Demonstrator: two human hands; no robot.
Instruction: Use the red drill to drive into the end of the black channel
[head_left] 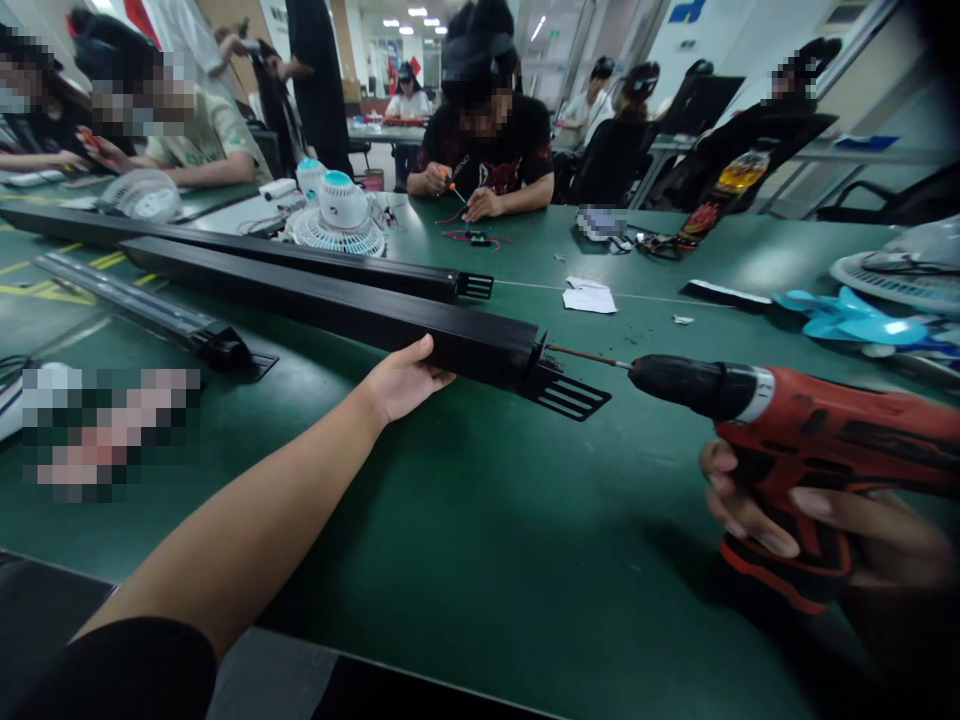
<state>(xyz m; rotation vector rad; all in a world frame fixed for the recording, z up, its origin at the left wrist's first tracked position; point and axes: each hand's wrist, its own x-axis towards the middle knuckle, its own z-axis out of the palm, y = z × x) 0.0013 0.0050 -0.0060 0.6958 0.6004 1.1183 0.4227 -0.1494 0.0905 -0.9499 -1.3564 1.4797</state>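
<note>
My left hand [409, 382] grips a long black rectangular profile [337, 298] from below near its right end, thumb on the near side. A slotted black end bracket [574, 392] juts from that end. In my right hand [757, 510] is a red and black cordless drill [825, 425], pointing left. Its long thin bit [589, 355] reaches the profile's end beside the bracket; whether it sits in a screw I cannot tell. A second black profile [300, 252] lies just behind, with a similar slotted end piece [475, 286].
A shorter dark bar [142, 300] lies at left. White fan parts [341, 215] stand at the back, blue fan blades [851, 318] at right. A paper scrap [589, 296] and a bottle [724, 195] are on the green table [465, 560]. A person [484, 140] works across from me.
</note>
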